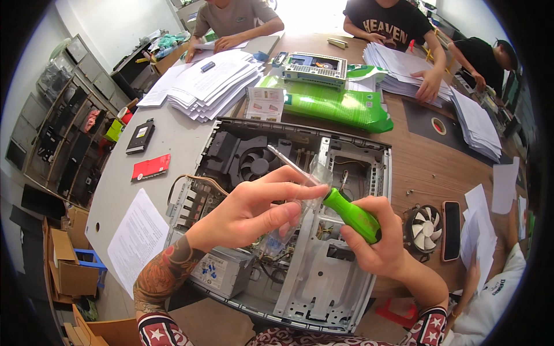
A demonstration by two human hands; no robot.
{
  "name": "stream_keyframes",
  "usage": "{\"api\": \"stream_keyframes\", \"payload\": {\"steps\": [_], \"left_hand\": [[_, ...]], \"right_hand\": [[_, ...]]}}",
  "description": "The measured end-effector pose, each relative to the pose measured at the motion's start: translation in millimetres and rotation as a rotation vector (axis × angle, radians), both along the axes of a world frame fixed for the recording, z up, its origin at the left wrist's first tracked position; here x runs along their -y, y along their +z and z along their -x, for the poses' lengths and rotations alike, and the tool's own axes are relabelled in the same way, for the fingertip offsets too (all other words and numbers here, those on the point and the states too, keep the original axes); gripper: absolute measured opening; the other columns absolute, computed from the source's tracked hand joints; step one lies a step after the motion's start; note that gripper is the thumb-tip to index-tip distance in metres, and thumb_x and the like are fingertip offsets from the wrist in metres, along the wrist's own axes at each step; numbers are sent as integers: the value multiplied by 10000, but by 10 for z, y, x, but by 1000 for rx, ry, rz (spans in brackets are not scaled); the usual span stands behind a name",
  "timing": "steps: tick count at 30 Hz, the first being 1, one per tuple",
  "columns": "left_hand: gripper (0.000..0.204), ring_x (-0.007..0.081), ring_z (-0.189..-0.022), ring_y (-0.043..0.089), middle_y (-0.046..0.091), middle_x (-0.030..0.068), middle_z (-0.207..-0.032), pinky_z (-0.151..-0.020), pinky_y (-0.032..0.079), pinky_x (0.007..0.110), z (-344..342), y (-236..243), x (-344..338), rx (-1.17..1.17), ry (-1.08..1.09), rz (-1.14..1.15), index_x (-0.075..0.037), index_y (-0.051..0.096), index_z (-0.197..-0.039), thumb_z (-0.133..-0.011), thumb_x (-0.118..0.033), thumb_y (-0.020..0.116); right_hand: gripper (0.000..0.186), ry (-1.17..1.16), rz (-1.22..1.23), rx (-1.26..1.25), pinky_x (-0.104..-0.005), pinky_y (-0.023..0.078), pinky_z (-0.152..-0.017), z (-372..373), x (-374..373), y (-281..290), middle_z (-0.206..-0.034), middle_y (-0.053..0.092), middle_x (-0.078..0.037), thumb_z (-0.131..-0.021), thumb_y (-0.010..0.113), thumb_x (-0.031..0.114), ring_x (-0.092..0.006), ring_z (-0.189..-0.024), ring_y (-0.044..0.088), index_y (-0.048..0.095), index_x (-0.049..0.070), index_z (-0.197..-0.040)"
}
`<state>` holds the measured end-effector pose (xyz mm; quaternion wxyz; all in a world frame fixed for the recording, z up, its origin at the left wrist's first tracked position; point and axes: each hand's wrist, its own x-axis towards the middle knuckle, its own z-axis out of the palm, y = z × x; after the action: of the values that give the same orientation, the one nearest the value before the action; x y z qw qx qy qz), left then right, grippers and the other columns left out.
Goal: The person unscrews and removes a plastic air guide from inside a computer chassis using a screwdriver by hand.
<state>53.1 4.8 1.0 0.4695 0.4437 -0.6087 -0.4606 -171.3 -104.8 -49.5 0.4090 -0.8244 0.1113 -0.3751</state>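
Observation:
My right hand (pixel 381 245) is wrapped round the green handle of a screwdriver (pixel 353 215). Its metal shaft slants up to the left over an opened desktop computer case (pixel 314 297). Beside the shaft, my left hand (pixel 248 210) pinches a crumpled piece of clear plastic wrap (pixel 321 174), its index finger reaching to the front of the handle. Below both hands, the case shows a black cooling fan (pixel 255 166), a grey power supply (pixel 222 275) and a metal drive bracket (pixel 323 279). My hands hide part of the board inside.
A round cooler fan (pixel 424 229) and a phone (pixel 450 230) lie right of the case. An optical drive (pixel 140 136), a red packet (pixel 150 168) and a printed sheet (pixel 138 239) are at left. Paper stacks (pixel 208 86) and a green package (pixel 340 106) stand beyond; other people sit around the table.

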Motion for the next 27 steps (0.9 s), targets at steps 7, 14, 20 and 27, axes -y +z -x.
{"api": "stream_keyframes", "payload": {"steps": [7, 14, 20, 27], "left_hand": [[353, 71, -731, 544, 510, 78, -1107, -648, 465, 221, -48, 12, -7, 99, 19, 8, -13, 547, -1300, -981, -133, 456], [390, 94, -790, 508, 561, 22, -718, -754, 445, 267, 32, 36, -24, 127, 110, -12, 61, 538, -1270, -947, -154, 498], [380, 73, -700, 500, 550, 37, -859, -643, 429, 216, 43, 35, -17, 47, 168, -34, 75, 530, -1267, -895, 3, 500], [362, 48, -668, 490, 519, 39, -911, -577, 404, 204, 96, -5, -5, 37, 214, -16, 52, 540, -1265, -911, 10, 475]], "right_hand": [[345, -38, 106, 33, -280, 425, -540, -33, 36, 4, -783, 564, -92, -777, 729, 24, -155, -618, 533, 514, 9, -1046], [367, -68, 74, 37, -276, 436, -574, -51, 13, 11, -802, 564, -94, -764, 736, 8, -164, -646, 538, 513, 11, -1056], [372, -90, 42, 45, -273, 440, -589, -56, 7, -1, -805, 578, -94, -764, 744, 20, -165, -655, 553, 511, 15, -1054], [367, -102, 21, 34, -270, 448, -599, -50, 3, 7, -817, 589, -92, -764, 744, 25, -160, -667, 567, 516, 21, -1052]]}}
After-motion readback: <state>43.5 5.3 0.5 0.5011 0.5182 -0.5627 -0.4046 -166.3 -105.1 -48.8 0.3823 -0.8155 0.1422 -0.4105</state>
